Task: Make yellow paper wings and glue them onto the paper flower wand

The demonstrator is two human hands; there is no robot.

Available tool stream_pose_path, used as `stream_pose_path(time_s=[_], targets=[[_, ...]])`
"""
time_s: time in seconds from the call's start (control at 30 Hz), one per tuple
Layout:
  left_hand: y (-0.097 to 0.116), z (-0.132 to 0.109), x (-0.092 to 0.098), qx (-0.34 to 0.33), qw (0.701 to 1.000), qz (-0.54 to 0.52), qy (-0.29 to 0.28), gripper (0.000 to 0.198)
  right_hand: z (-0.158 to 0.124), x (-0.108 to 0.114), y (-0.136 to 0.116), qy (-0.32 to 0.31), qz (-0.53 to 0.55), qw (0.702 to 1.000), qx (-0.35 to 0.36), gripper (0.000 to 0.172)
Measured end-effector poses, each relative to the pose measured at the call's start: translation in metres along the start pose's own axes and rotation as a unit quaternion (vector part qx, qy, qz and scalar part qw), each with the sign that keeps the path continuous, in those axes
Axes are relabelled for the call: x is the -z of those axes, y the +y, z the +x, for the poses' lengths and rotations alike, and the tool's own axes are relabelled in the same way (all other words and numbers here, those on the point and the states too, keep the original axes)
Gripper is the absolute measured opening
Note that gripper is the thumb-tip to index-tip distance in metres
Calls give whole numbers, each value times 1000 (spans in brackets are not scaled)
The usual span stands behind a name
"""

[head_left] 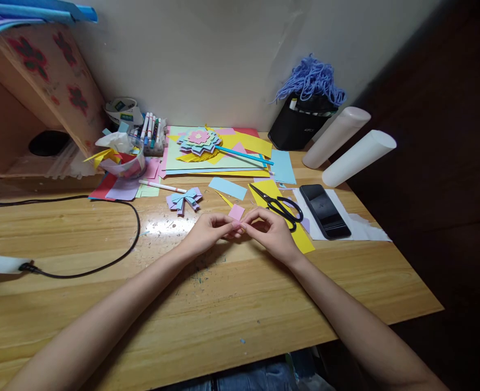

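Note:
My left hand [210,232] and my right hand [270,232] meet over the table, fingertips pinched together. Between them is a small piece of pink paper [236,224], mostly hidden by the fingers. Just behind the fingertips lies a pink paper square [237,211], beside a thin yellow paper strip [223,199]. Black-handled scissors [278,205] rest on yellow paper [302,240] close to my right hand. A purple and blue paper bow [185,200] lies beyond my left hand, and a light blue paper rectangle [228,188] is farther back.
A layered paper flower [199,140] on a blue stick lies on stacked coloured sheets [174,165]. A phone [325,210] and two white rolls [360,157] are at the right. A clear tub of scraps [125,163] stands back left; a black cable [137,228] curves across the left side.

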State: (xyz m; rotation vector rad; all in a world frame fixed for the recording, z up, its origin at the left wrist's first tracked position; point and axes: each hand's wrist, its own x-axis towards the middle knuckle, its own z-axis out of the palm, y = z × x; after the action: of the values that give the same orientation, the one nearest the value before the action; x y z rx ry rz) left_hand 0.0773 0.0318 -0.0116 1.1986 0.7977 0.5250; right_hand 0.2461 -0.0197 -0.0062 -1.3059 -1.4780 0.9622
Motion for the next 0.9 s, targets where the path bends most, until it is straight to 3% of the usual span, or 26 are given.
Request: stream_pose_path(time_s=[0.23, 0.43, 0.73, 0.9], targets=[[-2, -1, -2, -25, 1000, -5, 5, 27, 2, -1, 3, 21, 66, 996, -56, 20], [-2, -2, -4, -7, 1000, -17, 18, 27, 3, -1, 5, 36, 75, 994, -67, 21], [-11, -5, -12, -46, 996, 21, 73, 32, 2, -1, 3, 41, 83, 993, -75, 27], [-11, -5, -12, -49, 996, 16, 76, 31, 2, -1, 3, 43, 84, 992, -78, 26]])
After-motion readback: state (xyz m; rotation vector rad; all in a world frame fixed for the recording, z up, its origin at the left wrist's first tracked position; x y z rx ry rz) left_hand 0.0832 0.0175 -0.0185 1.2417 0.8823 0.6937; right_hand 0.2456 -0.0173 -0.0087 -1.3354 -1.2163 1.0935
